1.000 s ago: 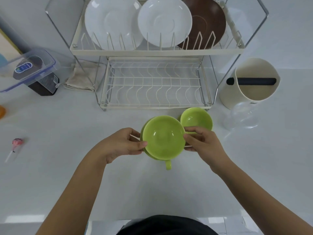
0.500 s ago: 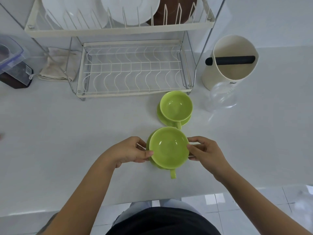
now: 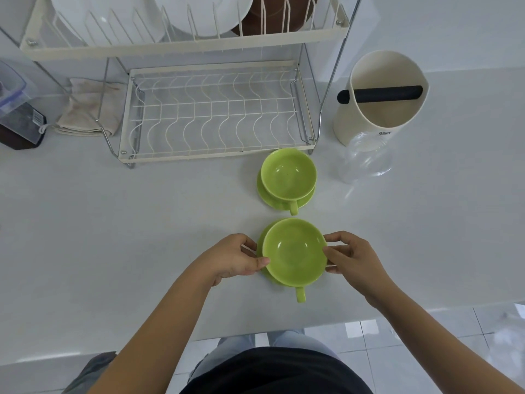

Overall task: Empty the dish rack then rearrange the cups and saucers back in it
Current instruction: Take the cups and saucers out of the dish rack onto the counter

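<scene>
A green cup (image 3: 294,251) sits on a green saucer (image 3: 262,240) near the counter's front edge, its handle pointing toward me. My left hand (image 3: 233,258) pinches the saucer's left rim and my right hand (image 3: 350,258) pinches its right rim. Behind it a second green cup (image 3: 288,173) rests on its own saucer (image 3: 308,199), just in front of the two-tier dish rack (image 3: 216,109). The rack's lower tier holds nothing. White plates (image 3: 199,12) and a brown plate (image 3: 275,12) stand in the upper tier.
A cream canister with a black bar (image 3: 380,95) stands right of the rack, with a clear glass (image 3: 365,159) in front of it. A folded cloth (image 3: 88,109) and a plastic container (image 3: 14,103) lie left of the rack. The counter edge runs just below my hands.
Both hands have brought the cup and saucer toward me and down to the counter, leaving the second cup and saucer behind. The view has tilted downward.
</scene>
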